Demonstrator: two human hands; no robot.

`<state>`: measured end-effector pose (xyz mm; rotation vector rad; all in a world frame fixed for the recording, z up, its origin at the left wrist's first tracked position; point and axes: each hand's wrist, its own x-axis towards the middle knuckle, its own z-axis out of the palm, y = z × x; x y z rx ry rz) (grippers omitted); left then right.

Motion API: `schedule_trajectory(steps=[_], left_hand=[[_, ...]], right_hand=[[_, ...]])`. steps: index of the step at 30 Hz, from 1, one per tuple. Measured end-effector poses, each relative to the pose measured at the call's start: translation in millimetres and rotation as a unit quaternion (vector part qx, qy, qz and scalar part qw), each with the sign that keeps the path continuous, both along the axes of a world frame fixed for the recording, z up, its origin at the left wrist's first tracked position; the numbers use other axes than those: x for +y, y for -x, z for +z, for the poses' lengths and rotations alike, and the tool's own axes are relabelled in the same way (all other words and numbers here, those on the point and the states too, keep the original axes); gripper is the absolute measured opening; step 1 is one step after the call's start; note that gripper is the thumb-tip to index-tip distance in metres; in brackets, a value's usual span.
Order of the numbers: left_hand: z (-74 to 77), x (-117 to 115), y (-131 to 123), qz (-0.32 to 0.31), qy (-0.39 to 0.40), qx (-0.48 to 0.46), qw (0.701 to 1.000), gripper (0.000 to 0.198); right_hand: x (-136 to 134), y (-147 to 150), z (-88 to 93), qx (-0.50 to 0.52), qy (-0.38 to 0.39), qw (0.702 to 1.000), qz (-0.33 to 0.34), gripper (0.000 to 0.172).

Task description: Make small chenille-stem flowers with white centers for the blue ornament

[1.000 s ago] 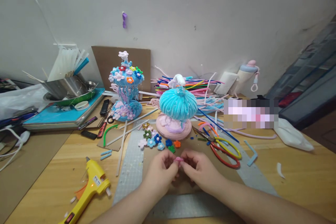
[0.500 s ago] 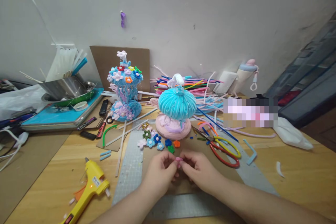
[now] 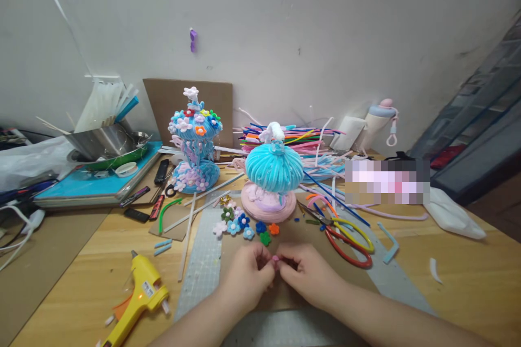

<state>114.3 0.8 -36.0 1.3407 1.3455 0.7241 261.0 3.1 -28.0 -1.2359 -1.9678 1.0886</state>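
My left hand (image 3: 253,276) and my right hand (image 3: 303,274) meet low in the middle, over a brown cardboard sheet (image 3: 280,303). Both pinch one small pink pipe-cleaner flower (image 3: 275,260) between thumbs and forefingers; the fingers cover most of it. Just beyond them lie several small finished flowers, among them an orange flower (image 3: 274,229), a green flower (image 3: 265,238) and a light blue flower (image 3: 248,233). Behind these stands a fuzzy ornament with a turquoise dome (image 3: 274,169) on a round pink base (image 3: 248,206).
Scissors (image 3: 350,241) with red and yellow handles lie to the right. A yellow glue gun (image 3: 140,298) rests at left on the wooden table. A flower-covered blue ornament (image 3: 195,141) and piled pipe cleaners (image 3: 285,141) stand behind. A grey cutting mat (image 3: 199,282) lies under the cardboard.
My view has tilted up slightly, so things sit a little lower. Both hands still pinch the pink flower, of which less shows between the fingers now.
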Motion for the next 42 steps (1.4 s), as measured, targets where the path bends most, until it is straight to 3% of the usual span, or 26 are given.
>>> schedule_trajectory(steps=[10, 14, 19, 23, 29, 36, 42], left_hand=[[-7.4, -5, -1, 0.021, -0.102, -0.011, 0.995, 0.013], [-3.7, -5, -3, 0.016, -0.08, -0.019, 0.996, 0.012], [2.4, -3, -9, 0.041, -0.011, -0.129, 0.991, 0.013], [1.1, -2, -8, 0.029, -0.009, -0.13, 0.991, 0.012], [8.6, -1, -3, 0.037, 0.015, -0.15, 0.988, 0.021], [8.0, -2, -2, 0.02, -0.042, -0.071, 0.996, 0.011], [3.6, -3, 1, -0.007, -0.099, -0.007, 0.995, 0.015]], right_hand=[[-2, 3, -0.1, -0.058, -0.086, 0.994, -0.029, 0.02], [-2, 4, 0.9, -0.052, -0.076, 0.995, -0.032, 0.019], [2, 2, -0.7, 0.047, 0.003, 0.997, -0.056, 0.013], [2, 0, -1.3, 0.072, 0.007, 0.994, -0.08, 0.011], [0, 0, 1.6, 0.103, 0.012, 0.994, -0.028, 0.013], [1, -1, 0.6, 0.053, 0.006, 0.998, -0.029, 0.014], [0, -3, 2.4, 0.005, -0.022, 1.0, -0.016, 0.015]])
